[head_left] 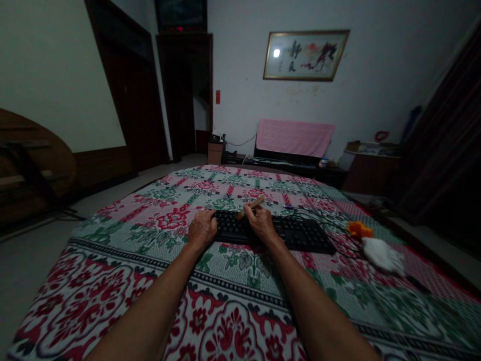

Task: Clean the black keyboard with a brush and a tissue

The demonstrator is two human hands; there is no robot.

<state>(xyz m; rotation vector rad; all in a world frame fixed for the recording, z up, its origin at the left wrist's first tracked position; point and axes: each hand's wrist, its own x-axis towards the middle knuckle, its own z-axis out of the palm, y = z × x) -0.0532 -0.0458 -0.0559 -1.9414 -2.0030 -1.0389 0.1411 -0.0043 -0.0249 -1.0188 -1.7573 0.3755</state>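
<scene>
A black keyboard point(300, 234) lies flat on a patterned cloth point(150, 235). My left hand point(203, 226) is closed on the keyboard's left end, its fingertips at the far edge. Over the middle of the keys, my right hand point(259, 220) grips a brush point(257, 202) with a flat wooden handle. The handle points up and to the right, and the brown bristles point down at the keys left of my fingers. Part of the keyboard is hidden beneath my right hand.
Right of the keyboard lie a dark cable point(338, 229), an orange object point(359, 229) and a crumpled white cloth point(383, 255). A thin purple item point(292, 207) rests behind the keyboard. Against the far wall, a pink towel point(295, 136) covers a television.
</scene>
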